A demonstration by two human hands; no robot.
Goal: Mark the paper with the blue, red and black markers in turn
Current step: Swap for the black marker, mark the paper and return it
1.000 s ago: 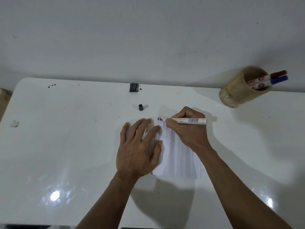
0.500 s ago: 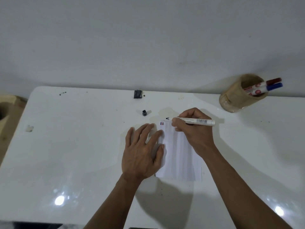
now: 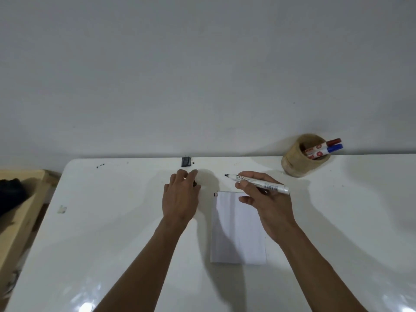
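Head view: the left hand [image 3: 181,197] lies on the table [image 3: 112,233] just left of the paper [image 3: 236,239], fingers curled over a small dark cap [image 3: 195,183]. Most of the cap is hidden, so whether the fingers pinch it or only cover it cannot be told. The right hand [image 3: 263,199] hovers over the paper's top right corner and hides it; thumb and fingers pinch the black marker [image 3: 258,182] at mid-barrel. Small marks [image 3: 216,195] sit at the paper's top left corner, too tiny to tell their colours.

The paper lies flat mid-table, well clear of every edge, with bare surface to both sides and in front. The table's near edge is cut off by the frame.

The marker's long axis runs nearly level, left to right, with the uncapped tip pointing left past the paper's far edge. The red marker [image 3: 324,144] and blue marker [image 3: 326,150] lean in the cup [image 3: 295,163] at far right, caps pointing right.
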